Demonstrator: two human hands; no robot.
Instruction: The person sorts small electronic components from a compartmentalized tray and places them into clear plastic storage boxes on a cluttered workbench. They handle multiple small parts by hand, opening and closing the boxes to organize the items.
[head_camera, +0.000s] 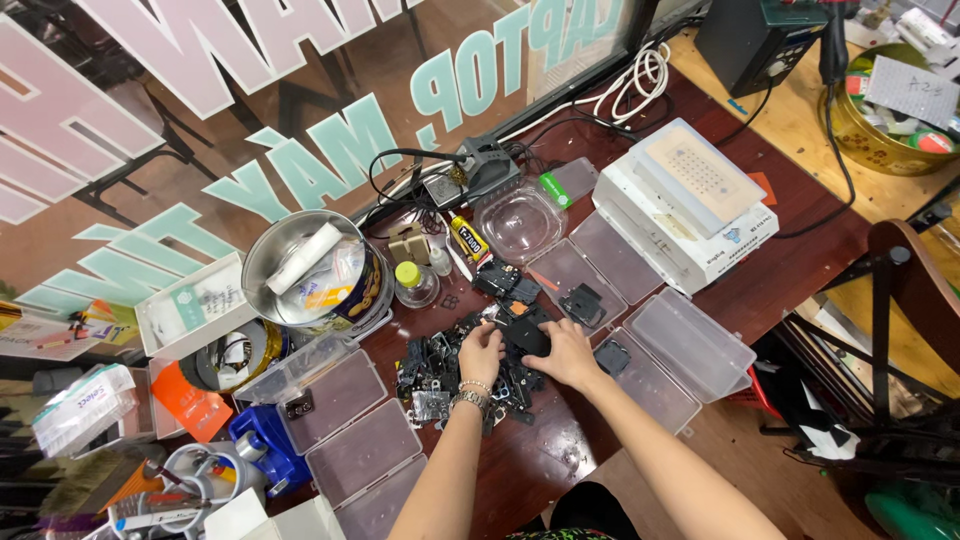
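Both hands, left hand (482, 350) and right hand (562, 356), grip one flat black part (524, 337) above a pile of small dark components (432, 372) on the dark red table (520, 465), between clear plastic trays (345, 400).

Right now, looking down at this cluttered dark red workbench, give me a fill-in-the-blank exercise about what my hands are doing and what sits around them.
1. Both hands, the left hand and the right hand, rest on a pile of small ____ parts.
2. The left wrist wears a ____.
3. The small clear bottle beside the round metal tin has a ____ cap.
4. The clear plastic trays near the left forearm lie ____.

Missing words: black; bracelet; yellow-green; open
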